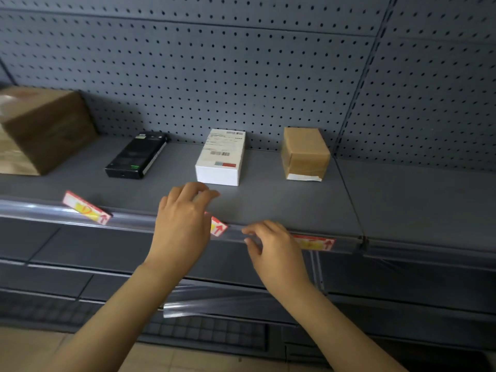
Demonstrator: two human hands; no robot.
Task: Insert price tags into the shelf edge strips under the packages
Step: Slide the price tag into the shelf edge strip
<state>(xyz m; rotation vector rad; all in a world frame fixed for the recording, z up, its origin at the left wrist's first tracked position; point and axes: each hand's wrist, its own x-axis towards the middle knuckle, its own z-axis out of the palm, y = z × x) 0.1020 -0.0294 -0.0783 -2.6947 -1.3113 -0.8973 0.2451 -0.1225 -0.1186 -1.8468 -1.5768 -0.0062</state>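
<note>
A big grey wall full of little holes (241, 76) stands behind a grey shelf (281, 200). At the back left corner of the shelf sits a big brown box (45, 130), blurry at its edge. Along the back of the shelf, from left to right, come a flat black box (137, 157), a white box (221, 158) and a small brown box (304, 154), each well apart from the next. A long clear strip (134, 220) runs along the front edge of the shelf. The left hand (185, 218) reaches over that front edge, just in front of the white box, with its fingers bent; it covers most of a red and yellow price tag (219, 226) at the strip, and I cannot tell if it holds it. The right hand (271, 244) is just beside it, fingertips (248, 232) curled on the strip. Another price tag (314, 242) sits flat in the strip under the small brown box. A third price tag (86, 208) sticks up tilted at the front edge, under the black box.
</note>
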